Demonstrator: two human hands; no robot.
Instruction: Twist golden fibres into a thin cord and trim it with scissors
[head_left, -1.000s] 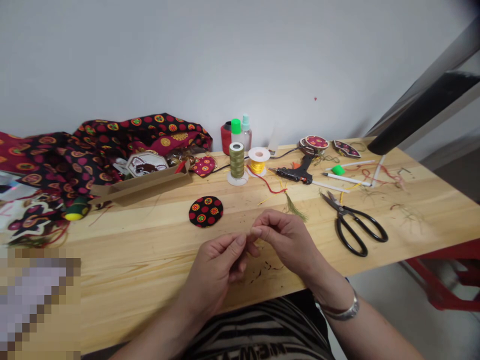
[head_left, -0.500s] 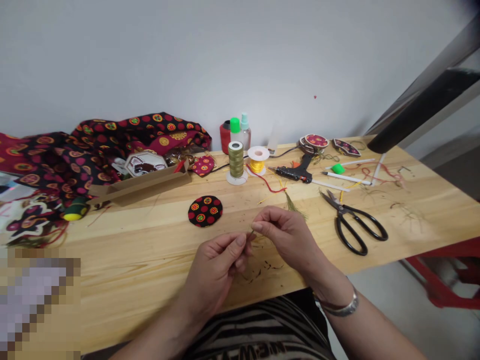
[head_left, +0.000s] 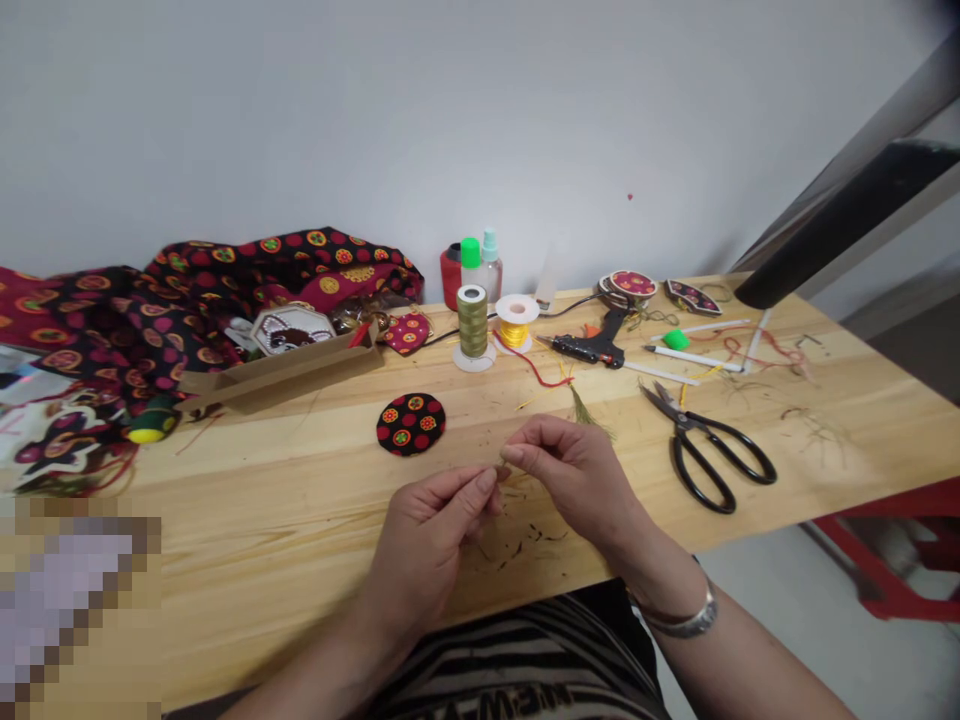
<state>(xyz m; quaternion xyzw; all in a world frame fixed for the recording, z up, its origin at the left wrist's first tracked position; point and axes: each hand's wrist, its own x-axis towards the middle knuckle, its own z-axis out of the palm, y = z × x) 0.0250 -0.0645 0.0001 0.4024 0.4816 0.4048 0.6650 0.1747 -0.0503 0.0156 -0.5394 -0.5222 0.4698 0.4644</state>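
My left hand and my right hand meet in a pinch just above the wooden table, fingertips almost touching. Between them is a thin strand of thread, too fine to make out clearly. A tuft of olive thread lies just beyond my right hand. A round black fabric disc with red and yellow dots lies flat a little beyond my left hand. My right wrist wears a silver bangle.
Black scissors lie at the right. Behind them are a black glue gun, an olive thread spool, a yellow spool, small bottles and patterned cloth. A cardboard box sits left.
My hands have stayed pinched together; the right hand has shifted slightly up and left, and the fingertips have closed in again after parting a little.
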